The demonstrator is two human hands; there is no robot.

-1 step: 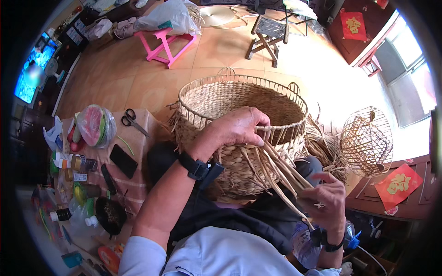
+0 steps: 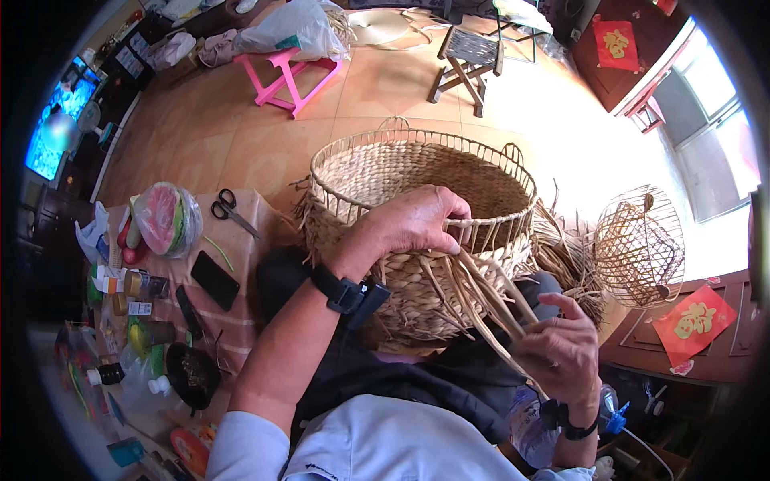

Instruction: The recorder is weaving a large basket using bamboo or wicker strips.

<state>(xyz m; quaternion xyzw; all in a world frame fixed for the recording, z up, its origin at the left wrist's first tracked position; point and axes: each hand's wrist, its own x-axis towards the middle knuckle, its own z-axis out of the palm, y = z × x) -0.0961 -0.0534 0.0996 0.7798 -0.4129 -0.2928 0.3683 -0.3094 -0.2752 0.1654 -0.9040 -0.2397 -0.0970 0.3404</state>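
A large round basket (image 2: 353,264) of thick woven plant strands stands upright before me, with wire uprights and a rim bare above the weave. Over its near rim bends my left hand (image 2: 425,220), thumb and fingers closed on the strands where they leave the wall. Several loose strands (image 2: 473,301) fan out from there toward the lower right. My right hand (image 2: 561,345), partly blurred, is closed around the strands away from the wall, its index finger lifted. How many strands it grips I cannot tell.
To the right lie a bundle of dry strands (image 2: 565,264) and an open wire frame (image 2: 639,244). On the left, a cloth-covered surface holds scissors (image 2: 233,212), a phone (image 2: 215,280), wrapped watermelon (image 2: 164,220) and a black bowl (image 2: 192,375). Beyond stand a pink stool (image 2: 289,80) and a folding stool (image 2: 469,64).
My right hand has shifted slightly up and left, and the strands by it have swung a little. My left hand stays in place at the rim.
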